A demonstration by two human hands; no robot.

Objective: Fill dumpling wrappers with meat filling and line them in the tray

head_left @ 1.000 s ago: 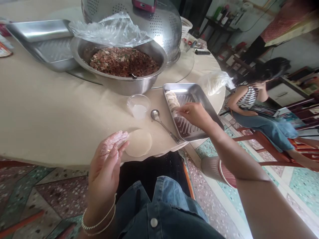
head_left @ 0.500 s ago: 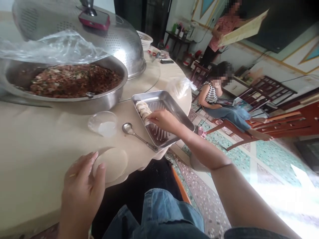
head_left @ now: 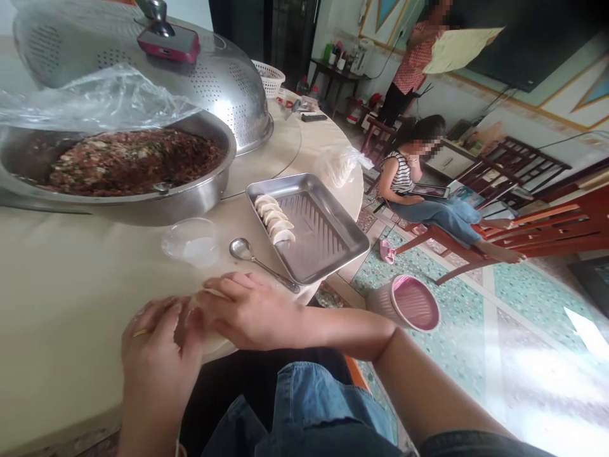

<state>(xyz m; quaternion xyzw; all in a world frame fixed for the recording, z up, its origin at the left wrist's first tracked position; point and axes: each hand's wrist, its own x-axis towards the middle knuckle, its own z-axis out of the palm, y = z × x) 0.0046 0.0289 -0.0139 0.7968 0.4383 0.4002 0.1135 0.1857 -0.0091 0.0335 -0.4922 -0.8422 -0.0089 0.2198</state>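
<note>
At the table's near edge lies a stack of round dumpling wrappers (head_left: 217,343), mostly hidden beneath my hands. My left hand (head_left: 159,339) is closed on the stack's left side, thumb and fingers curled at its rim. My right hand (head_left: 254,311) reaches across from the right, its bent, slightly blurred fingers closed at the wrappers beside my left thumb. Beyond them, a metal tray (head_left: 328,209) carries a row of several folded dumplings (head_left: 275,219) along its left side. A metal spoon (head_left: 242,249) rests between the tray and a clear plastic cup (head_left: 190,241).
A large steel bowl of minced filling (head_left: 137,158) stands at the left, partly under clear plastic film (head_left: 104,95). Behind it is a perforated metal dome (head_left: 233,82). A plastic bag (head_left: 340,165) lies past the tray. A pink-lined bin (head_left: 413,303) and two people are to the right.
My right hand has left the dumpling row in the tray and come back left to the wrappers. My left hand stays at the stack. The bin has come into fuller view.
</note>
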